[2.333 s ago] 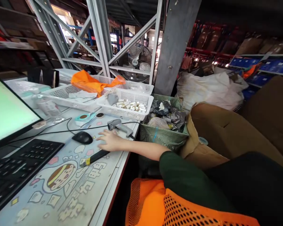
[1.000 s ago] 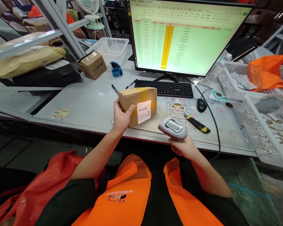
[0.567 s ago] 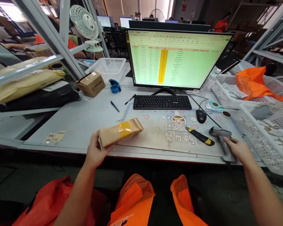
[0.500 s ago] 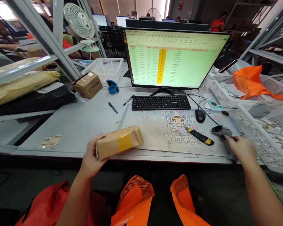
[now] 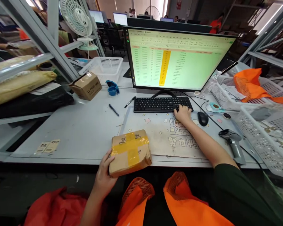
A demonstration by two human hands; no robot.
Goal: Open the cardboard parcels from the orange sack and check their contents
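A cardboard box (image 5: 141, 160) crossed with yellow tape is tilted at the desk's front edge. My left hand (image 5: 106, 174) grips its left end, fingers on the near side and top. My right hand (image 5: 183, 114) rests on the right part of the black keyboard (image 5: 153, 106), fingers spread and holding nothing. Just right of it sits a black mouse (image 5: 203, 118). A grey handheld barcode scanner (image 5: 235, 146) lies on the desk beyond my right forearm. Behind the keyboard, the monitor (image 5: 176, 62) displays a spreadsheet with an orange column.
White plastic baskets (image 5: 254, 131) line the right side. At the left are a small carton (image 5: 88, 88), a blue round container (image 5: 112, 89), a pen (image 5: 113, 110) and a rack (image 5: 47, 56) with wrapped parcels. A white basket (image 5: 108, 67) stands farther back.
My right hand has let go of the scanner and moved left onto the keyboard. The box has turned to show its taped top. My right forearm now hides the utility knife.
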